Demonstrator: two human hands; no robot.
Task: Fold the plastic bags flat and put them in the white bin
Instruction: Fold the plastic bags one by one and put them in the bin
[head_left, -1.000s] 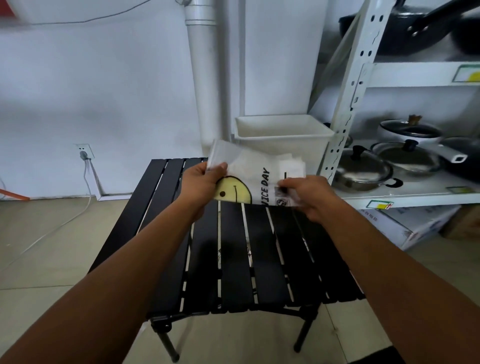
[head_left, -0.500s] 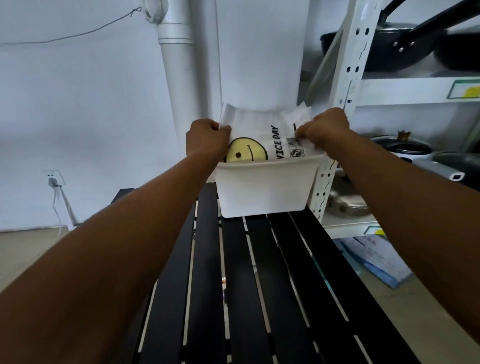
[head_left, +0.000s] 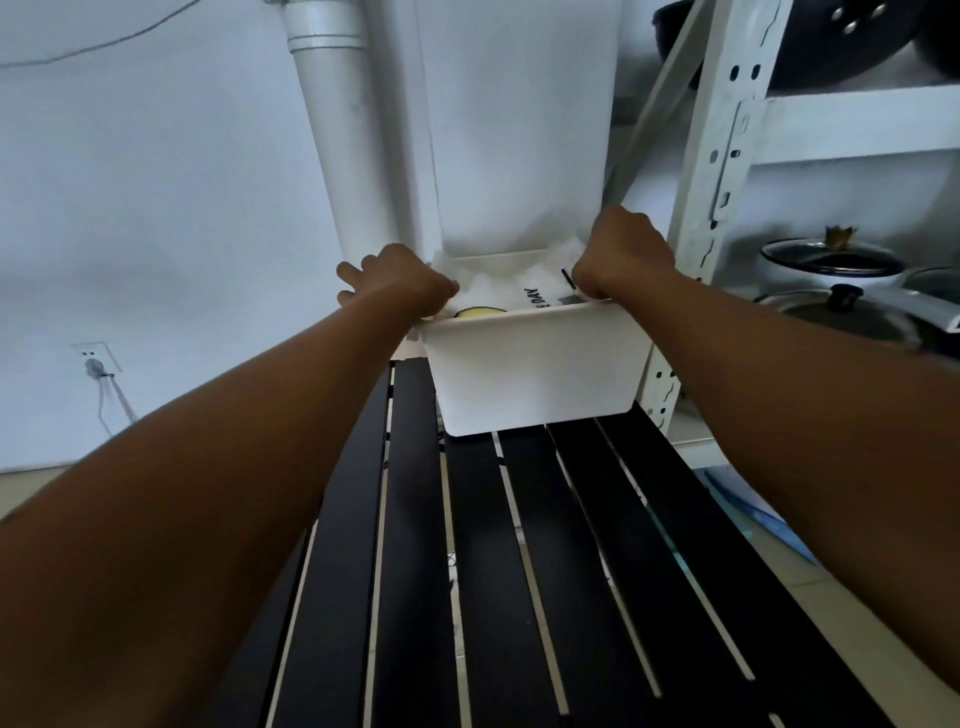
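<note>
Gripping the plastic bag (head_left: 511, 292) at its left edge, the left hand (head_left: 400, 283) is curling around it, while the right hand (head_left: 623, 254) is pinching the right edge. The bag is lying inside the white bin (head_left: 535, 374), its yellow print peeking above the near rim. The bin is standing at the far end of the black slatted table (head_left: 498, 571).

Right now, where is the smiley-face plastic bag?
Head view, upper centre: the smiley plastic bag sits inside the white bin at the far end of the black table, between the left hand and right hand.
</note>
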